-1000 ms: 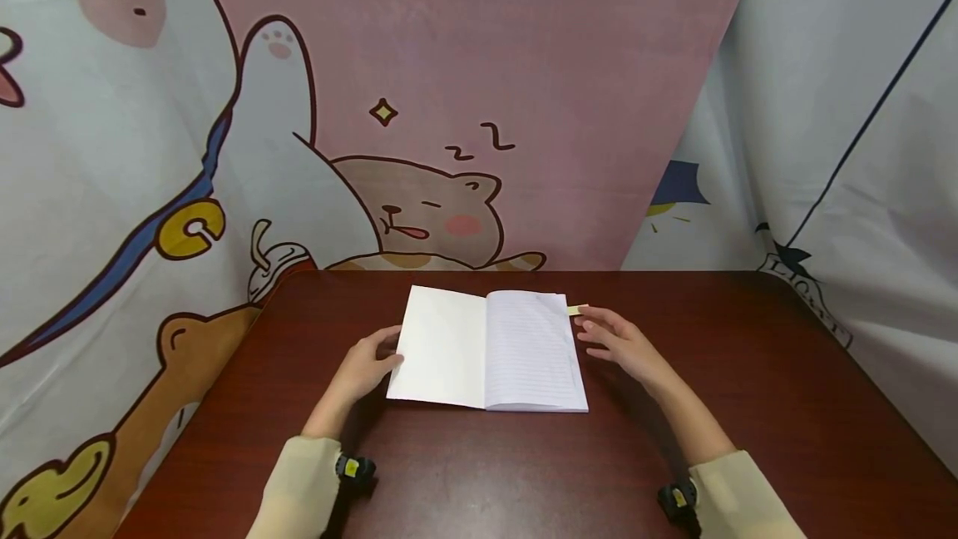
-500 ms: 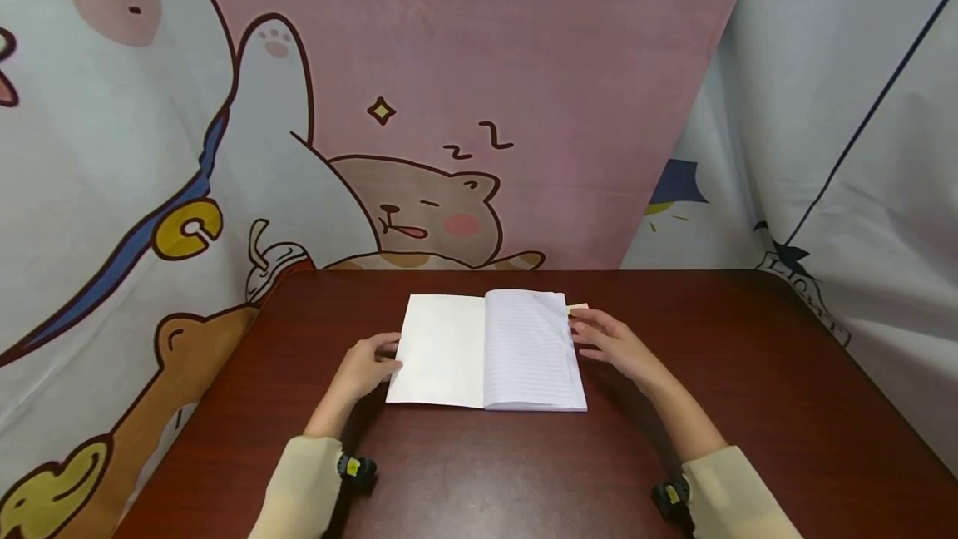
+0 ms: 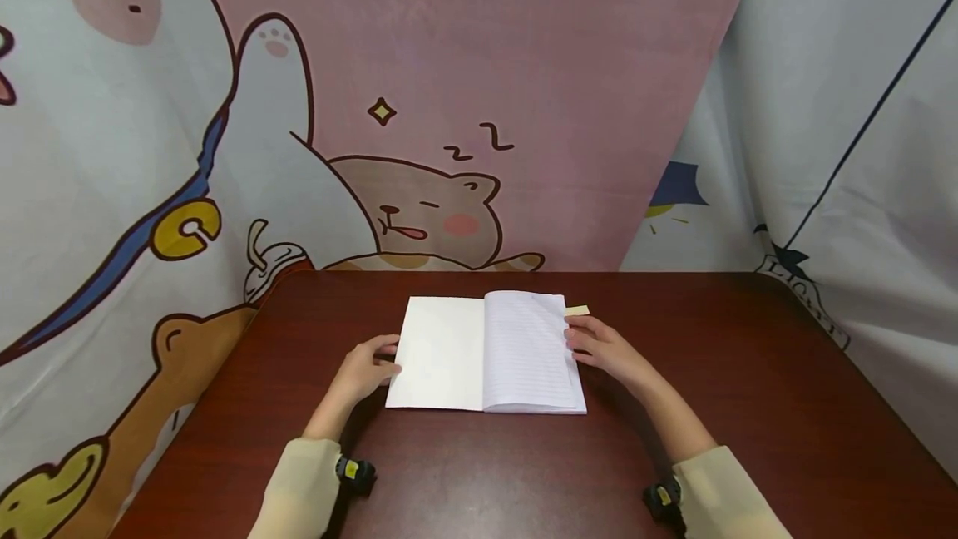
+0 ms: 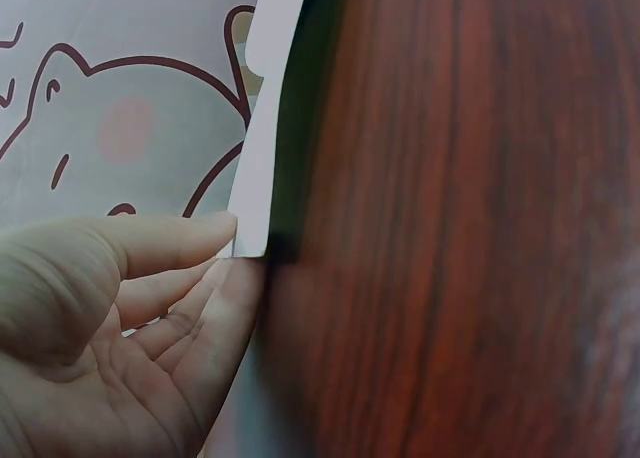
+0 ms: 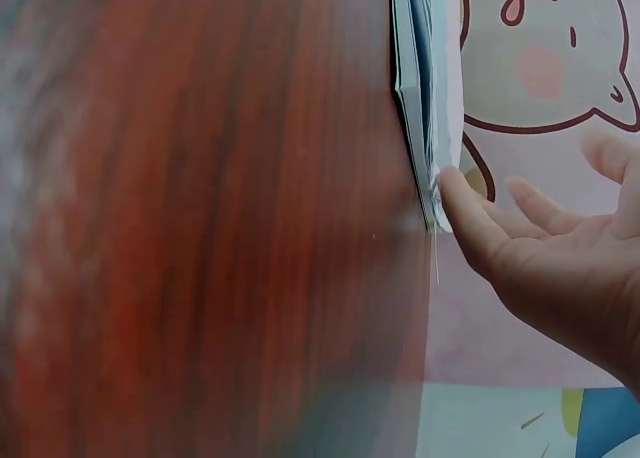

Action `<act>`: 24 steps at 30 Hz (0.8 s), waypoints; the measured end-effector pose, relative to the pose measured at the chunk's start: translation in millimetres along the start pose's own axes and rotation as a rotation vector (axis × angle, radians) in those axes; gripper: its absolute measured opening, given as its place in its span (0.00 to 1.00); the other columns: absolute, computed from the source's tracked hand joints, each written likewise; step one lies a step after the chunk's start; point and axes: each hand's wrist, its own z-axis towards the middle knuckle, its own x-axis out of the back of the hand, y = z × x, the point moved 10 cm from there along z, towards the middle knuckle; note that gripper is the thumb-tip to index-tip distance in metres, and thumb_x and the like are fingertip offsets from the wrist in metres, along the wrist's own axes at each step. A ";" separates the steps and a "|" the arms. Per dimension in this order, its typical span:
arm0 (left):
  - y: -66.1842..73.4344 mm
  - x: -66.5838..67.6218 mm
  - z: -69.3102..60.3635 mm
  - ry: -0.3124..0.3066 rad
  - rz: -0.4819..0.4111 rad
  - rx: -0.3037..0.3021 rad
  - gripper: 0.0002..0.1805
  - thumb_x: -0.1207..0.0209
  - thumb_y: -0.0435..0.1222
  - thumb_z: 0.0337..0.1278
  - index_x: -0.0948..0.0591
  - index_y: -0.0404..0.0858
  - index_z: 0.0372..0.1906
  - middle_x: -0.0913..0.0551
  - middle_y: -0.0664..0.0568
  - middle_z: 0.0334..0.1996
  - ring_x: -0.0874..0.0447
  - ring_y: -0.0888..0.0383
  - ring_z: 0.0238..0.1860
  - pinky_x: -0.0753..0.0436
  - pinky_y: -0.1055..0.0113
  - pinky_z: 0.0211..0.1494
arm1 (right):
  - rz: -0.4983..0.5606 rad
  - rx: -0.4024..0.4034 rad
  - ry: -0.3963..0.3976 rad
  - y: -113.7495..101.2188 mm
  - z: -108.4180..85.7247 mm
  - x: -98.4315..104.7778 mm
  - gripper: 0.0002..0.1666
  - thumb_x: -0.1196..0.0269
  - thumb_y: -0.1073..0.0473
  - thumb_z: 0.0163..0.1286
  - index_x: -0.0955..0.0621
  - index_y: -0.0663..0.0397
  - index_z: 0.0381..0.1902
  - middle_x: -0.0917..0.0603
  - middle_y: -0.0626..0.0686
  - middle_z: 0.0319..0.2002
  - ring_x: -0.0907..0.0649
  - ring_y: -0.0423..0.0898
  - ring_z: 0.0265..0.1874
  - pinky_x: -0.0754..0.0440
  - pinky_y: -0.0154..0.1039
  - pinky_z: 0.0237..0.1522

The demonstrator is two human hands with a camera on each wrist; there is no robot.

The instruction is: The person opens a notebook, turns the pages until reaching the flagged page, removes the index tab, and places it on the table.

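An open notebook (image 3: 527, 356) lies on the table, lined page on the right and a blank white cover side (image 3: 441, 352) on the left. My left hand (image 3: 365, 366) pinches the left edge of that cover; the left wrist view shows thumb and fingers on either side of the cover's edge (image 4: 262, 168). At the notebook's right edge is my right hand (image 3: 614, 352), fingers extended and loosely spread. In the right wrist view one fingertip (image 5: 450, 183) touches the edge of the pages (image 5: 430, 98). A pale yellow tab (image 3: 577, 311) sticks out at the upper right of the notebook.
The dark red-brown wooden table (image 3: 479, 472) extends around the notebook. Behind it hangs a printed cloth (image 3: 569, 106) with cartoon animals, and a white cloth (image 3: 861, 148) hangs at the right. Each wrist wears a small black camera (image 3: 355, 474).
My right hand has moved slightly left and down, from near the yellow tab to the page edge. The left cover has dropped a little flatter, with my left hand still holding its edge.
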 end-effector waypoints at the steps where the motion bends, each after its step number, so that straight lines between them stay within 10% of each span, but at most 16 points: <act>1: -0.4 -0.3 0.1 -0.003 -0.002 0.000 0.28 0.37 0.25 0.59 0.25 0.33 0.66 0.19 0.36 0.57 0.14 0.49 0.46 0.12 0.59 0.43 | -0.002 -0.008 -0.001 0.9 0.1 -0.7 0.34 0.49 0.58 0.79 0.43 0.71 0.74 0.35 0.73 0.69 0.28 0.63 0.67 0.26 0.53 0.67; 24: -3.6 -0.7 -0.1 -0.010 -0.012 0.004 0.28 0.38 0.26 0.60 0.26 0.33 0.67 0.20 0.36 0.57 0.15 0.48 0.47 0.12 0.59 0.43 | 0.118 -0.004 0.135 -3.0 6.5 5.4 0.34 0.45 0.59 0.77 0.42 0.67 0.73 0.32 0.70 0.69 0.23 0.54 0.62 0.23 0.50 0.64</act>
